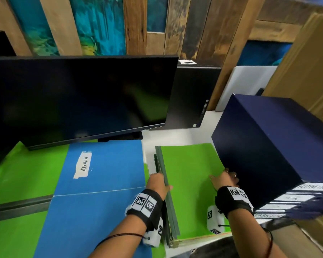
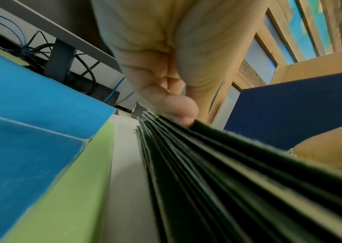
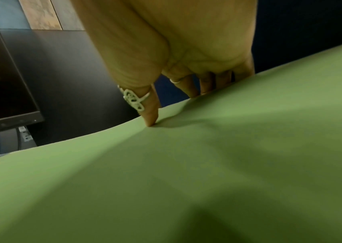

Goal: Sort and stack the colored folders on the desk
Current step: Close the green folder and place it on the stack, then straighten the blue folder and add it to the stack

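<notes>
A stack of green folders (image 1: 186, 183) lies on the desk right of centre, dark spines (image 2: 228, 172) along its left side. My left hand (image 1: 163, 180) grips that left edge, its thumb (image 2: 172, 105) pressed on the spines. My right hand (image 1: 222, 176) holds the right edge: the thumb (image 3: 151, 113) presses the bulging top cover (image 3: 186, 172), and the fingers (image 3: 191, 87) reach over the edge, their tips hidden. A blue folder (image 1: 104, 174) labelled ADMIN lies to the left on more green folders (image 1: 26, 174). A stack of navy folders (image 1: 265, 146) leans at the right.
A dark monitor (image 1: 78, 97) stands close behind the blue folder, with a black computer case (image 1: 190, 97) beside it. Cardboard (image 1: 309, 62) rises at the far right. A strip of white desk (image 1: 149, 151) shows between the blue folder and the green stack.
</notes>
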A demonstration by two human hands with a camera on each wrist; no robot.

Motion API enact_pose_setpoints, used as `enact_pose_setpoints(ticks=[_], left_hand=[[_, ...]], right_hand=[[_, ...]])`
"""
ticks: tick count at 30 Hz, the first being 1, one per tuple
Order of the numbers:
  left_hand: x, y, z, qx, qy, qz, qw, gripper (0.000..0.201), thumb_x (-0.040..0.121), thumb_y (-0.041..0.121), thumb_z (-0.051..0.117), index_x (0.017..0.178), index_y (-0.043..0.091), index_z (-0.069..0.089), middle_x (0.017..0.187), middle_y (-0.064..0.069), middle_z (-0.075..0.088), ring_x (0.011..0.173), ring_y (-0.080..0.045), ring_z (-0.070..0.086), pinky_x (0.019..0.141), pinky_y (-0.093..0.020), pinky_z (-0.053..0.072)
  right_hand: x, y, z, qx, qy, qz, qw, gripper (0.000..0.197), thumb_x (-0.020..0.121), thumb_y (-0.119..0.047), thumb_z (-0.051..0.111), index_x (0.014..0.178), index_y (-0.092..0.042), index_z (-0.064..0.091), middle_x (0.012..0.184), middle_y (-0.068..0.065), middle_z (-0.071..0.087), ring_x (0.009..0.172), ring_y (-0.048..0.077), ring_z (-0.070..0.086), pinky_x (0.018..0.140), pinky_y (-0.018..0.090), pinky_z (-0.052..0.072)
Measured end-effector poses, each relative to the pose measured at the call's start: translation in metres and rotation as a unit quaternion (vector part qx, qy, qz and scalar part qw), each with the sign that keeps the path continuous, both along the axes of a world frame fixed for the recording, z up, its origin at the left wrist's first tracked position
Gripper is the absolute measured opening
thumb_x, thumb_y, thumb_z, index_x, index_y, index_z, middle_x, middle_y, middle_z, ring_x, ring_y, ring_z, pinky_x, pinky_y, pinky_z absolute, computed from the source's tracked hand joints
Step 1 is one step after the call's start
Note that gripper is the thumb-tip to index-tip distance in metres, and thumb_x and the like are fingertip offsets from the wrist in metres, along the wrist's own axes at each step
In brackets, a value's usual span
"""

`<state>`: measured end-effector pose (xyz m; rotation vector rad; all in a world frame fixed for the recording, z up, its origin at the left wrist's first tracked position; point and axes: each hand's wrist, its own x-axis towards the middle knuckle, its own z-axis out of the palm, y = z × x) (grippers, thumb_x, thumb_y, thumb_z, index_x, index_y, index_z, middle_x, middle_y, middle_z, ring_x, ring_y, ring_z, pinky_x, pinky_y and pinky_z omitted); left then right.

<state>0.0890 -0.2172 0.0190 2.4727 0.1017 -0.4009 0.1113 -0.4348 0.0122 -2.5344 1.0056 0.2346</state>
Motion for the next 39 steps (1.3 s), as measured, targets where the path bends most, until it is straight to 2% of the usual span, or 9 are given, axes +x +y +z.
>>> enact_pose_setpoints(ticks=[6,10,14,17,21,25,31,35,39], left_hand=[[0.003,0.001,-0.005,0.027,0.009,-0.031,0.999,0.046,0.084,0.034,0.066,0.112,0.0,0.055,0.115,-0.016,0.061,0.107,-0.028,0.059,0.086,-0.03,0.047],[0.005,0.016,-0.005,0.012,0.009,-0.026,1.0,0.063,0.087,0.044,0.059,0.135,0.007,0.044,0.124,-0.016,0.059,0.117,-0.029,0.055,0.092,-0.03,0.044],[0.015,0.079,-0.016,0.071,-0.023,0.069,0.995,0.043,0.1,0.026,0.033,0.14,0.01,0.039,0.137,-0.018,0.048,0.127,-0.032,0.044,0.104,-0.036,0.036],[0.006,0.146,-0.023,0.133,-0.025,0.219,0.966,0.044,0.092,0.014,0.048,0.135,0.012,0.044,0.145,-0.015,0.032,0.132,-0.035,0.031,0.106,-0.043,0.033],[-0.024,0.21,-0.027,0.132,0.027,0.368,0.92,0.091,0.074,0.045,0.072,0.144,0.014,0.024,0.145,-0.022,0.025,0.133,-0.042,0.024,0.105,-0.057,0.03],[-0.043,0.238,-0.032,0.141,0.061,0.366,0.918,0.12,0.054,0.052,0.083,0.144,0.008,0.018,0.141,-0.026,0.029,0.134,-0.04,0.026,0.107,-0.05,0.03],[-0.053,0.244,-0.042,0.147,0.046,0.365,0.918,0.11,0.047,0.041,0.09,0.133,0.005,0.033,0.134,-0.023,0.035,0.125,-0.042,0.039,0.1,-0.05,0.04],[-0.056,0.242,-0.04,0.139,0.034,0.369,0.918,0.102,0.05,0.038,0.089,0.129,0.003,0.034,0.134,-0.025,0.035,0.122,-0.042,0.039,0.098,-0.049,0.039],[-0.056,0.247,-0.043,0.076,0.021,0.391,0.917,0.1,0.054,0.029,0.09,0.13,0.001,0.032,0.131,-0.028,0.044,0.12,-0.042,0.044,0.1,-0.045,0.038]], right_hand=[[-0.001,0.0,-0.01,-0.006,0.082,0.016,0.996,0.106,0.074,-0.066,0.06,0.145,0.0,0.018,0.147,0.019,0.028,0.137,0.034,0.027,0.111,0.042,0.025],[-0.002,0.006,-0.004,-0.04,0.108,0.064,0.991,0.088,0.08,-0.064,0.054,0.142,-0.004,0.033,0.148,0.018,0.026,0.134,0.035,0.028,0.109,0.044,0.028],[-0.002,0.029,0.018,-0.058,0.064,0.118,0.989,0.079,0.082,-0.058,0.055,0.142,-0.011,0.034,0.15,0.019,0.022,0.136,0.036,0.026,0.109,0.047,0.029],[0.0,0.063,0.031,-0.038,0.027,0.2,0.979,0.078,0.085,-0.057,0.052,0.146,-0.016,0.027,0.154,0.018,0.018,0.141,0.035,0.02,0.112,0.047,0.027],[-0.003,0.107,0.029,0.054,0.023,0.304,0.951,0.084,0.083,-0.063,0.051,0.148,-0.017,0.024,0.156,0.016,0.011,0.145,0.034,0.006,0.116,0.05,0.022],[-0.017,0.137,0.023,0.02,0.089,0.344,0.934,0.097,0.077,-0.063,0.058,0.15,-0.016,0.016,0.157,0.017,0.0,0.144,0.04,-0.006,0.113,0.06,0.014],[-0.039,0.199,0.021,0.058,0.027,0.498,0.865,0.075,0.089,-0.036,0.06,0.148,-0.009,0.022,0.157,0.013,0.014,0.146,0.024,0.012,0.118,0.033,0.019],[-0.038,0.225,0.001,0.05,0.119,0.443,0.887,0.08,0.086,-0.047,0.058,0.145,-0.008,0.022,0.148,0.015,0.031,0.137,0.029,0.033,0.11,0.038,0.034],[-0.039,0.228,-0.011,0.108,0.143,0.37,0.911,0.097,0.082,-0.053,0.06,0.15,-0.014,0.003,0.154,0.013,0.022,0.141,0.03,0.025,0.115,0.04,0.028]])
